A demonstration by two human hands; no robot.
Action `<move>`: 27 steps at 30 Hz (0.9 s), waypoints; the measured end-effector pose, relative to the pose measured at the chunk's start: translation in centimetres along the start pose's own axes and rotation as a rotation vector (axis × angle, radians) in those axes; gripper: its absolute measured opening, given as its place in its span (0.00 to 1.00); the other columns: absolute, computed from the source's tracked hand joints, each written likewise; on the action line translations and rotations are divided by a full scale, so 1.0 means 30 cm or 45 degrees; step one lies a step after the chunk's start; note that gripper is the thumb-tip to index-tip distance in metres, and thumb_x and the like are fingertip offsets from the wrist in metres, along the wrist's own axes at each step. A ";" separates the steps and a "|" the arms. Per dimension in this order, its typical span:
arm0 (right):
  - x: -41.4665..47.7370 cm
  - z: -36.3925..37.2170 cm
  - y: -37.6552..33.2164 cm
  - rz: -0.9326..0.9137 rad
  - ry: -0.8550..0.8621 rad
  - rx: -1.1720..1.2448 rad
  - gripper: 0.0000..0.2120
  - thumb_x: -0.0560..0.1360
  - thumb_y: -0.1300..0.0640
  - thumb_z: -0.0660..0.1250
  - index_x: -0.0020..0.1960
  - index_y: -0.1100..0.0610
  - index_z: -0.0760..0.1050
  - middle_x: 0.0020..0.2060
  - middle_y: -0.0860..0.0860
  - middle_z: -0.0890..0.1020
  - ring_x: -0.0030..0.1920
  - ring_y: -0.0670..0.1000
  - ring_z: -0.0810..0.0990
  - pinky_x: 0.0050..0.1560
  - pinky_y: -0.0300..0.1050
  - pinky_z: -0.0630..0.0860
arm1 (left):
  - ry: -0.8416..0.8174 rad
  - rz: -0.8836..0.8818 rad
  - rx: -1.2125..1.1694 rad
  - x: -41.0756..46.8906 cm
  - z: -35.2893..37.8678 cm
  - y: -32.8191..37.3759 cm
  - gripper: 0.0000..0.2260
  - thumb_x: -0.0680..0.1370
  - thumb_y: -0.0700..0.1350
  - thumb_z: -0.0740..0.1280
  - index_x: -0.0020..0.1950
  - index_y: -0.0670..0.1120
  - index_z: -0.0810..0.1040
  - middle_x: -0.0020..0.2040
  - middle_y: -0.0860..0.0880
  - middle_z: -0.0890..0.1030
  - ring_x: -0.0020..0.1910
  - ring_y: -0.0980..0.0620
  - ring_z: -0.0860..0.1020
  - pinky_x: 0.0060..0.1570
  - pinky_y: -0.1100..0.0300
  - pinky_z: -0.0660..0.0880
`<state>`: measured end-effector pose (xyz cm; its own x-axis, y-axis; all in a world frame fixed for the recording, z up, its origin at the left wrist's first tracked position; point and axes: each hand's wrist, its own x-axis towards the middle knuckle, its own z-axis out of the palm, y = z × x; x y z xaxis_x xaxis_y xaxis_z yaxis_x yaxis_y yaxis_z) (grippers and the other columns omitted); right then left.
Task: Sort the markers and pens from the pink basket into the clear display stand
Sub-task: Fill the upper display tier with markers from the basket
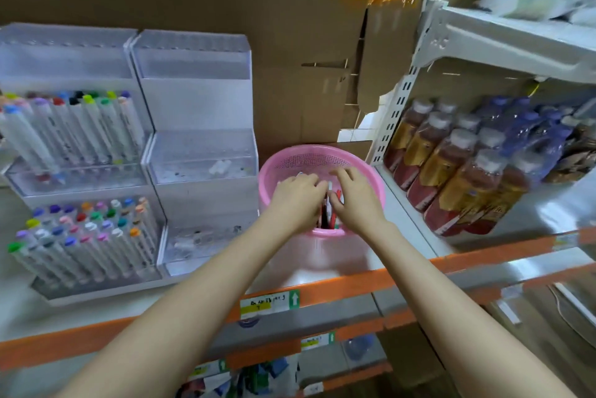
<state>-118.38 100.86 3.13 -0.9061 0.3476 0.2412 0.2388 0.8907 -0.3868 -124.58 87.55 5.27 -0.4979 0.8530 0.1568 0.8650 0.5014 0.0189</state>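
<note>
A pink basket [309, 157] stands on the white shelf, right of the clear display stand [200, 152]. Both my hands are inside the basket. My left hand [298, 199] has its fingers curled down over the pens and markers [329, 215] lying there. My right hand [356, 196] reaches in from the right, fingers bent among the same pens; a white and a red barrel show between the two hands. Whether either hand grips a pen is hidden. The stand's left half holds many white markers with coloured caps [87, 236]; its right half is nearly bare.
Shrink-wrapped drink bottles [458, 171] fill the white rack at the right. Brown cardboard [290, 26] backs the shelf. An orange shelf edge [338, 288] with price labels runs along the front, with more goods on the shelf below.
</note>
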 end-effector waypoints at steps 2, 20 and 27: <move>0.032 0.014 0.016 0.049 -0.080 -0.025 0.19 0.76 0.59 0.62 0.67 0.59 0.68 0.62 0.58 0.71 0.57 0.59 0.74 0.54 0.52 0.72 | -0.147 -0.147 -0.046 0.034 0.030 -0.010 0.14 0.76 0.43 0.61 0.62 0.45 0.72 0.61 0.44 0.73 0.59 0.43 0.72 0.53 0.49 0.71; 0.163 0.096 0.078 0.178 -0.366 -0.053 0.14 0.71 0.67 0.68 0.55 0.58 0.75 0.53 0.56 0.76 0.52 0.58 0.77 0.44 0.45 0.70 | -0.133 -0.373 -0.370 0.138 0.149 -0.092 0.14 0.74 0.32 0.65 0.59 0.41 0.77 0.53 0.41 0.80 0.50 0.43 0.78 0.46 0.52 0.75; 0.142 0.077 0.054 0.162 -0.277 0.201 0.30 0.66 0.62 0.75 0.65 0.57 0.68 0.61 0.57 0.72 0.57 0.57 0.74 0.49 0.44 0.69 | -0.073 -0.357 -0.450 0.127 0.147 -0.091 0.14 0.73 0.33 0.61 0.56 0.41 0.79 0.49 0.42 0.81 0.47 0.43 0.79 0.44 0.51 0.76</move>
<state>-122.65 103.10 1.47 -0.9301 0.3671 -0.0078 0.3130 0.7815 -0.5397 -129.10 90.08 1.46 -0.7102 0.7027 0.0427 0.6592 0.6425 0.3907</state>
